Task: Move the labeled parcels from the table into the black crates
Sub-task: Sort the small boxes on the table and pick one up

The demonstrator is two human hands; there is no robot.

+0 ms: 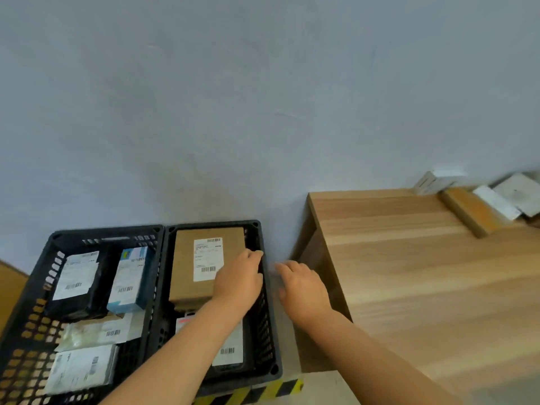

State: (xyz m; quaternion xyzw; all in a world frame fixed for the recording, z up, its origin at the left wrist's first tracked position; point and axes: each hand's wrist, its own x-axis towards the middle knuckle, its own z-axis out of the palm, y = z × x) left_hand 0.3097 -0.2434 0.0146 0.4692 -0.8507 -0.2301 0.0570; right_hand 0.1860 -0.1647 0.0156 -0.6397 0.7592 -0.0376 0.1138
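Mostly done, by the look of it. Two black crates side by side on the floor, both well stocked.

Left crate [43, 276]: black-wrapped parcel [76, 283] and blue-and-white box [128, 283] at the far end, clear poly bag [99, 333] and white mailer [80, 368] nearer. All label-up.

Right crate [267, 317]: brown cardboard box [187, 267] at the far end, label up, lying on top of something underneath. Nearer end holds a dark parcel with white label [229, 347], partly hidden by the forearm.

Left on the table [409, 273]: small cluster at the far right corner against the wall. One brown box [467, 211], a white box [435, 181], at least two flat white parcels [514, 194]. Blurred, exact count unclear. Rest of the top bare.

Left hand [238, 280]: resting on the right edge of the brown cardboard box, fingers curled loosely over it near the crate wall. Looks like settling or letting go, not a firm clamp.

Right hand [304, 287]: open, fingers spread, empty, hovering between right crate and table edge. Motion-blurred.

Surface: light wood-grain laminate, slab side panel. Room: plain grey-blue wall, pale floor, yellow-black hazard tape [248, 393] in front of the right crate. Brown cardboard-like edge [11, 293] at far left, unidentified.
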